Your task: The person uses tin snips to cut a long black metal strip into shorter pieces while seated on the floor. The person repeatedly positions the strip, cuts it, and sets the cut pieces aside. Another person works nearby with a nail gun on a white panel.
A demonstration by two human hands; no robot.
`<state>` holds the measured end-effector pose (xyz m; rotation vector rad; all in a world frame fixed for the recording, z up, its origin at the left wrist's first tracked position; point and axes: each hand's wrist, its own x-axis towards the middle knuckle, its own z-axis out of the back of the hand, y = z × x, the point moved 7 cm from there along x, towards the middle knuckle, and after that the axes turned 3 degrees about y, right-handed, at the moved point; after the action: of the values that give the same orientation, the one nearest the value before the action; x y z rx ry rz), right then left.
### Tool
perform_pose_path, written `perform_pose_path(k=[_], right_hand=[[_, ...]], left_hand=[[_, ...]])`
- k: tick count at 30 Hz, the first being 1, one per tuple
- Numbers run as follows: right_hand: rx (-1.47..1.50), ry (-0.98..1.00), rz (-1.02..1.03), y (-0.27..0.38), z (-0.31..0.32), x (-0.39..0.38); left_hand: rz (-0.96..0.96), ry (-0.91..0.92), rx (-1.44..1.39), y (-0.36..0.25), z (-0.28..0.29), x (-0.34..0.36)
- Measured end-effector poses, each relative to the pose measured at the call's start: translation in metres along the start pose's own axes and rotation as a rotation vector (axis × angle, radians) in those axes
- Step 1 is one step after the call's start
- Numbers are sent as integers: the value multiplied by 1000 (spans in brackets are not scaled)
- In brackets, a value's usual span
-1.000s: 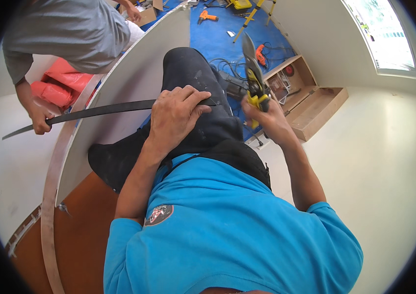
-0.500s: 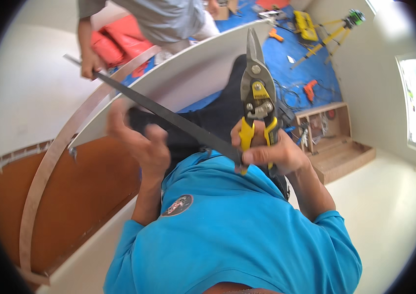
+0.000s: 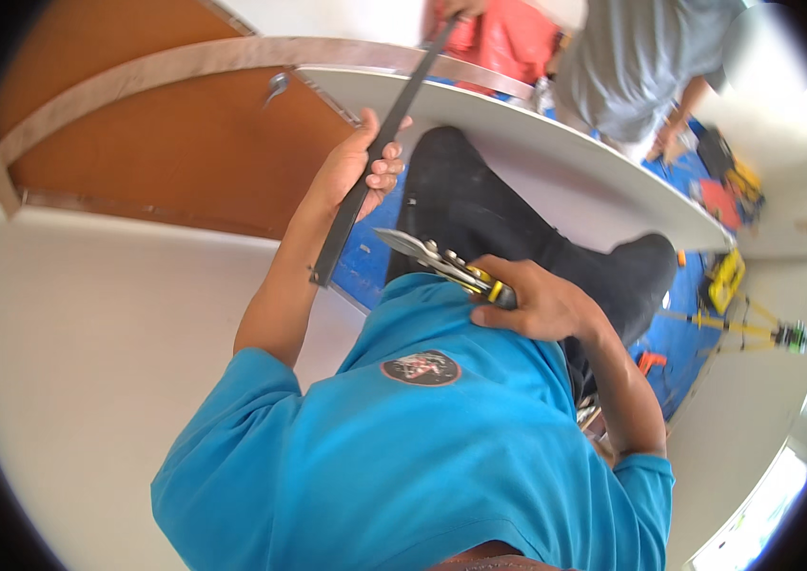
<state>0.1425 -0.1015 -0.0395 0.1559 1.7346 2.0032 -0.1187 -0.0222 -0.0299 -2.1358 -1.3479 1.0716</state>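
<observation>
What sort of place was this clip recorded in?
Probably a room being built or renovated: a yellow-legged tripod stands on a blue floor covering, and the person's right hand holds metal snips.

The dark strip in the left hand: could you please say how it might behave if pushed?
The dark strip is probably fairly stiff, since it looks nearly straight between the left hand and the co-worker's hand. Being narrow, it is likely light for its length. Its lower end, which no hand grips, might swing if pushed.
</observation>
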Motion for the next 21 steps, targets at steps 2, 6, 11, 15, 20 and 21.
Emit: perform_pose_path(k=[2,6,11,15,20,21], right_hand=[[-64,81,-50,-10,-3,14],[-53,182,4,-8,-1,50],[15,274,19,-10,-10,107],[199,329,29,-17,-29,139],[286,339,5,-36,-47,175],[340,339,-11,-39,-50,178]], left_hand=[[-18,-53,104,-18,29,-2],[-52,115,34,-29,44,6],[-32,91,103,-42,52,19],[17,86,149,-57,58,32],[-33,54,195,-72,59,44],[-34,50,239,-72,59,45]])
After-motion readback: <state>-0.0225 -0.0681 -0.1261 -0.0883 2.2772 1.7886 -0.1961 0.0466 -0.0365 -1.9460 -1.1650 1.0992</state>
